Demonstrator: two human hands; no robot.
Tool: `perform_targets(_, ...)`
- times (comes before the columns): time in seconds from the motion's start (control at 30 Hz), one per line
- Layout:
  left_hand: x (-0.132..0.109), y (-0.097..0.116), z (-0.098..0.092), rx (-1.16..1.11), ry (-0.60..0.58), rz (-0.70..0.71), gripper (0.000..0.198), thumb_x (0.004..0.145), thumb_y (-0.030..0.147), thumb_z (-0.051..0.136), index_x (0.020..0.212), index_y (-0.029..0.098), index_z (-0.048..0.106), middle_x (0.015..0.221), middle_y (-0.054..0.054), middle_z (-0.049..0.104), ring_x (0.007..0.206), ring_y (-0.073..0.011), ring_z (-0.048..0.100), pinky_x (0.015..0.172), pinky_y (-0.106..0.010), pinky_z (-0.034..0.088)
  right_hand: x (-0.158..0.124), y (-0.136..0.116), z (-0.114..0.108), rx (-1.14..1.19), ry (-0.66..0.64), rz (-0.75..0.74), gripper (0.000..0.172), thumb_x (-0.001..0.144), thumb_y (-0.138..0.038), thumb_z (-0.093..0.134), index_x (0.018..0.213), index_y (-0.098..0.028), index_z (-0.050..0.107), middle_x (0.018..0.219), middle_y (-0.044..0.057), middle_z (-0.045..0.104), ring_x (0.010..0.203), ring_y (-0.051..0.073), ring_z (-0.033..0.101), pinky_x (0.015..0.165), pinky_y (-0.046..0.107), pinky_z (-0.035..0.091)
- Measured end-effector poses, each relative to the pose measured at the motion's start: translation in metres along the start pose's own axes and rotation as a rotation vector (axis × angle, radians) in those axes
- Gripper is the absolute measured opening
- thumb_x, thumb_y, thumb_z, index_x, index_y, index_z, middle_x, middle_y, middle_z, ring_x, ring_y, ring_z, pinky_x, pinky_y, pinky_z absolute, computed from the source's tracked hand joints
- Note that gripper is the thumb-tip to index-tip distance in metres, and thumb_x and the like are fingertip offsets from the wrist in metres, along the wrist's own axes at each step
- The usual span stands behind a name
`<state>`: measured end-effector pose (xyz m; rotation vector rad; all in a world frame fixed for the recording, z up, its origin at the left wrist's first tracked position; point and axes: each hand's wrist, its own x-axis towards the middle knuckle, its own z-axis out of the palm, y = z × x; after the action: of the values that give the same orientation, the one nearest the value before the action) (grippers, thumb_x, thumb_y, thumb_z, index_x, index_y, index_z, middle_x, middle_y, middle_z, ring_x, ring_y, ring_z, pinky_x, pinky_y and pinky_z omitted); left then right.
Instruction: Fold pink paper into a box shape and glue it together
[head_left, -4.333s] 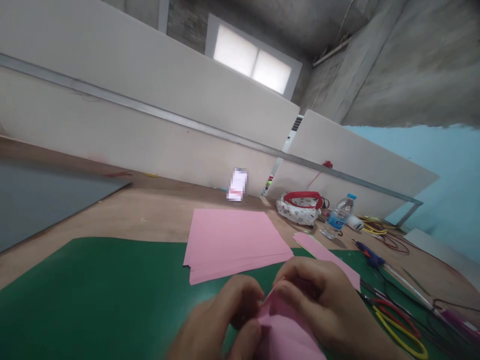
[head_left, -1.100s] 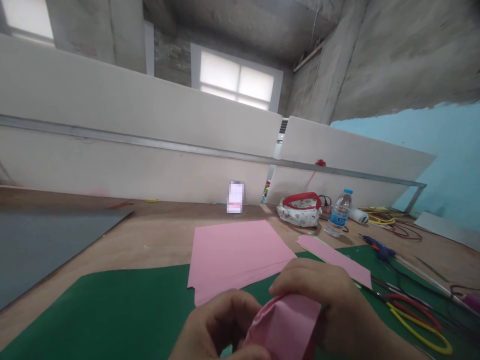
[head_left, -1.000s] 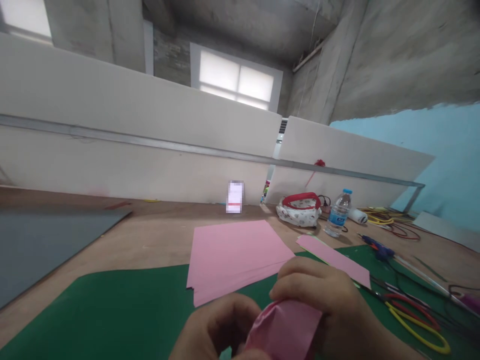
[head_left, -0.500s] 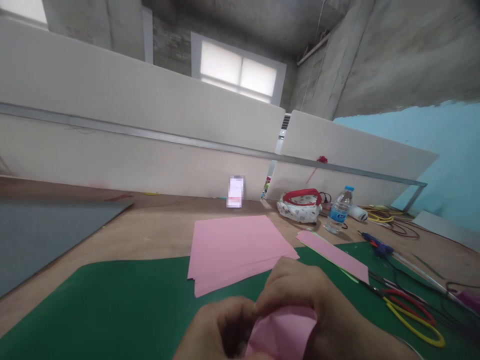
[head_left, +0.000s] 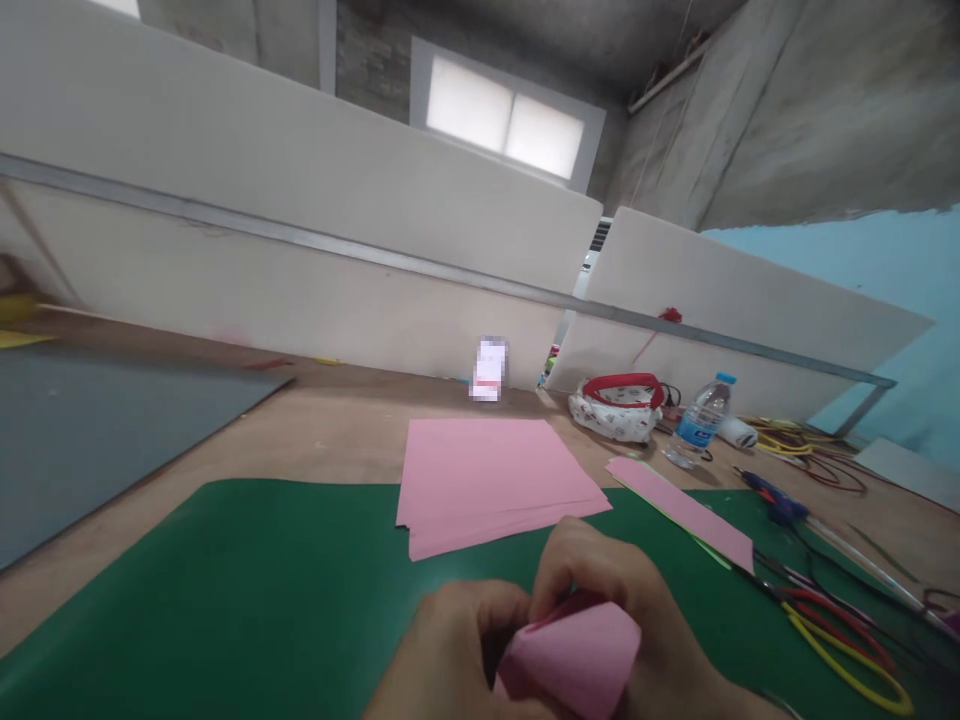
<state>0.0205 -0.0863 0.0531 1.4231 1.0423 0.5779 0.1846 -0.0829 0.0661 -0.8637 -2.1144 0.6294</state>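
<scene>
1. Pinching the folded pink paper [head_left: 581,655] between my left hand [head_left: 454,640] and right hand [head_left: 630,585], above the green mat [head_left: 300,570].
2. Its face looks rounder than moments ago; the shaping seems further along.

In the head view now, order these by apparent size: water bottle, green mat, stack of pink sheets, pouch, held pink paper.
Largest to smallest:
1. green mat
2. stack of pink sheets
3. held pink paper, partly hidden; nearness enlarges it
4. pouch and water bottle: too alike to rank
</scene>
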Motion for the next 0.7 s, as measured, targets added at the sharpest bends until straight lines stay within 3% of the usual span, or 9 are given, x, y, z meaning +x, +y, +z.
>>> perform_targets(0.2, -0.003, 0.006, -0.004, -0.125, -0.081, 0.084, 0.008, 0.056, 0.012, 0.054, 0.060, 0.018, 0.057, 0.063, 0.007, 0.053, 0.071, -0.0147, 0.051, 0.056, -0.021, 0.032, 0.008, -0.012, -0.013, 0.004, -0.087, -0.092, 0.028, 0.064, -0.021, 0.079, 0.084, -0.018, 0.060, 0.076, -0.001, 0.061, 0.068, 0.012, 0.055, 0.060, 0.022, 0.043)
perform_targets(0.33, -0.002, 0.009, -0.006, -0.131, -0.016, 0.096, 0.007, 0.055, 0.013, 0.059, 0.061, 0.018, 0.058, 0.064, 0.006, 0.058, 0.070, -0.0161, 0.054, 0.058, -0.022, 0.037, 0.016, -0.022, -0.028, 0.004, -0.095, -0.182, 0.027, 0.068, -0.011, 0.071, 0.094, -0.016, 0.066, 0.085, 0.005, 0.062, 0.079, 0.015, 0.059, 0.066, 0.023, 0.047)
perform_targets(0.43, -0.002, 0.010, -0.007, -0.118, 0.048, 0.063, 0.009, 0.052, 0.011, 0.059, 0.059, 0.017, 0.057, 0.060, 0.006, 0.060, 0.067, -0.0164, 0.056, 0.056, -0.022, 0.038, 0.014, -0.022, -0.031, -0.008, -0.063, -0.185, 0.021, 0.069, -0.007, 0.069, 0.088, -0.017, 0.070, 0.099, 0.008, 0.059, 0.090, 0.017, 0.061, 0.071, 0.023, 0.049)
perform_targets(0.53, -0.003, 0.009, -0.007, -0.134, 0.065, 0.072, 0.012, 0.052, 0.009, 0.061, 0.061, 0.016, 0.061, 0.060, 0.005, 0.062, 0.068, -0.0172, 0.058, 0.058, -0.023, 0.039, 0.009, -0.018, -0.028, 0.021, -0.111, -0.137, 0.011, 0.073, -0.022, 0.072, 0.083, -0.018, 0.073, 0.111, 0.009, 0.054, 0.079, 0.013, 0.064, 0.068, 0.021, 0.049)
perform_targets(0.6, -0.004, 0.009, -0.006, -0.143, 0.068, 0.059, 0.012, 0.052, 0.011, 0.065, 0.064, 0.015, 0.064, 0.062, 0.003, 0.064, 0.071, -0.0184, 0.060, 0.060, -0.024, 0.040, 0.005, -0.014, -0.025, 0.007, -0.136, -0.100, 0.013, 0.073, -0.029, 0.073, 0.081, -0.019, 0.073, 0.112, 0.007, 0.053, 0.072, 0.009, 0.062, 0.067, 0.021, 0.048)
perform_targets(0.7, -0.007, 0.010, -0.005, -0.134, 0.067, 0.017, 0.011, 0.053, 0.012, 0.067, 0.062, 0.015, 0.063, 0.061, 0.004, 0.063, 0.068, -0.0167, 0.057, 0.058, -0.023, 0.038, 0.004, -0.010, -0.023, -0.065, -0.098, -0.136, 0.005, 0.073, -0.025, 0.073, 0.076, -0.021, 0.071, 0.106, 0.004, 0.057, 0.085, 0.013, 0.062, 0.073, 0.022, 0.047)
